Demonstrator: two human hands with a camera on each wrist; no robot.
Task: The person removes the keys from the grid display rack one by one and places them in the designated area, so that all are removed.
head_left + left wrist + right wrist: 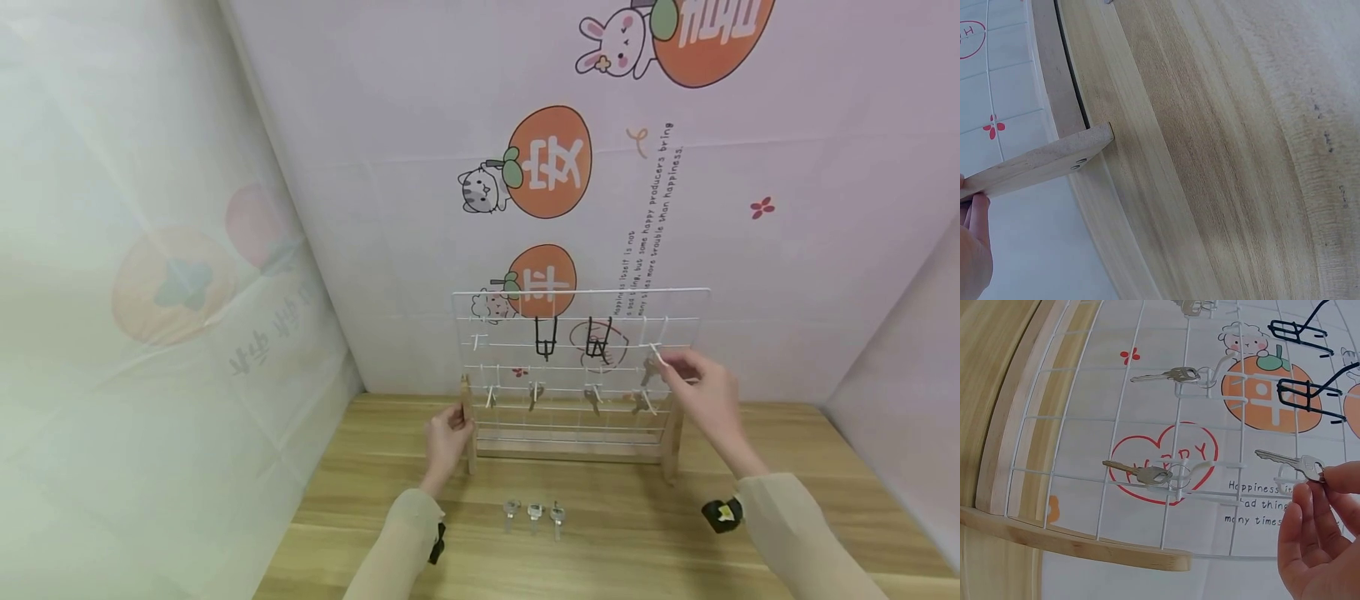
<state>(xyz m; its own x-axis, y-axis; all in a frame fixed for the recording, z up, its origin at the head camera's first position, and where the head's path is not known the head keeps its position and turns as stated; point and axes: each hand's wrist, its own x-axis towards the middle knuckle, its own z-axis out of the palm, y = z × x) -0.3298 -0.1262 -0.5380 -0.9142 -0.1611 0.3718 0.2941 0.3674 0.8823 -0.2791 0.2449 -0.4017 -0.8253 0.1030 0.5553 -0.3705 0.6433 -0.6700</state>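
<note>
In the head view, my right hand (708,396) is at the upper right of a white wire grid rack (581,291). Between thumb and fingers it pinches a silver key (1294,464) by its head, close by a white hook (653,347). The key's blade points away from the fingertips in the right wrist view. At the rack's other end, my left hand (445,442) grips the wooden side post (1047,159). Lower hooks carry hanging keys, among them a brass-bladed key (1141,472) and a silver key (1175,375).
Three keys (535,512) lie in a row on the wooden table (600,533) before the rack. Two black hooks (546,337) hang on the upper grid, and a white hook (477,340) sits at upper left. A printed cloth (420,233) stands behind.
</note>
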